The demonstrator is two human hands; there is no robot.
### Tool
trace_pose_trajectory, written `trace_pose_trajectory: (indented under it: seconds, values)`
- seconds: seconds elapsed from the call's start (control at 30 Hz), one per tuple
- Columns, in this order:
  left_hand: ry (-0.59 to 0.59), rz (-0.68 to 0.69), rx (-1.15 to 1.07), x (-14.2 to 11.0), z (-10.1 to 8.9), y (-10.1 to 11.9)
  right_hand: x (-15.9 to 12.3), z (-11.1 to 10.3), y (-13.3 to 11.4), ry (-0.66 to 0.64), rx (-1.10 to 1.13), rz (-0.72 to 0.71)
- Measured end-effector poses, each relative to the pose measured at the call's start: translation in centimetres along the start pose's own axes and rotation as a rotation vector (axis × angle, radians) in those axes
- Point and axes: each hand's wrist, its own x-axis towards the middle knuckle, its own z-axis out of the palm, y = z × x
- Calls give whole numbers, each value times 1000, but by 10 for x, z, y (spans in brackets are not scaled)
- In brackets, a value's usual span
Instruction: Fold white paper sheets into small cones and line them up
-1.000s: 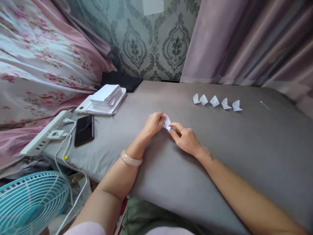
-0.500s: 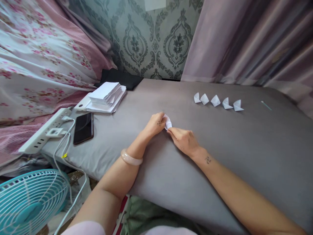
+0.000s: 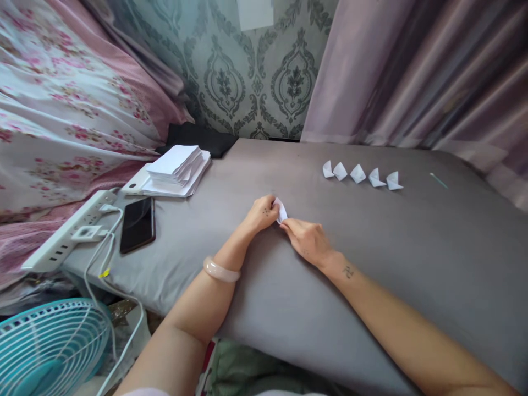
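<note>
A small folded piece of white paper (image 3: 282, 210) is pinched between both my hands over the grey mattress (image 3: 412, 258). My left hand (image 3: 260, 213), with a pale bangle on its wrist, grips the paper's left side with closed fingers. From the right, my right hand (image 3: 307, 241) presses its fingertips onto the paper's lower edge. Much of the paper is hidden by my fingers. Several finished white folded paper pieces (image 3: 357, 174) stand in a row farther back on the mattress.
A stack of white paper sheets (image 3: 176, 168) lies at the mattress's far left, with a black phone (image 3: 137, 224) and a white power strip (image 3: 66, 236) nearer. A teal fan (image 3: 49, 346) stands at lower left. A thin green stick (image 3: 438, 180) lies at far right.
My right hand has turned and closed in on the paper, fingers tucked lower. The view has shifted slightly; the paper stays between both hands.
</note>
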Motion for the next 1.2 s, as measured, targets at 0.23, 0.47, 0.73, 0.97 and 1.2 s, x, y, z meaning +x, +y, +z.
trace_pose_trajectory:
  seconds: [0.23, 0.47, 0.73, 0.97, 1.2]
  values:
    - [72, -127, -294, 11, 1, -9, 21, -9, 9, -47, -20, 48]
    - [61, -268, -473, 22, -1, -19, 48, -11, 21, -76, -61, 42]
    - [24, -330, -611, 29, 3, -25, 90, -8, 70, 79, -169, 429]
    - [14, -333, -591, 30, 5, -25, 116, -2, 99, 75, -165, 617]
    - [1, -352, -574, 30, 2, -22, 129, -2, 109, 65, -132, 664]
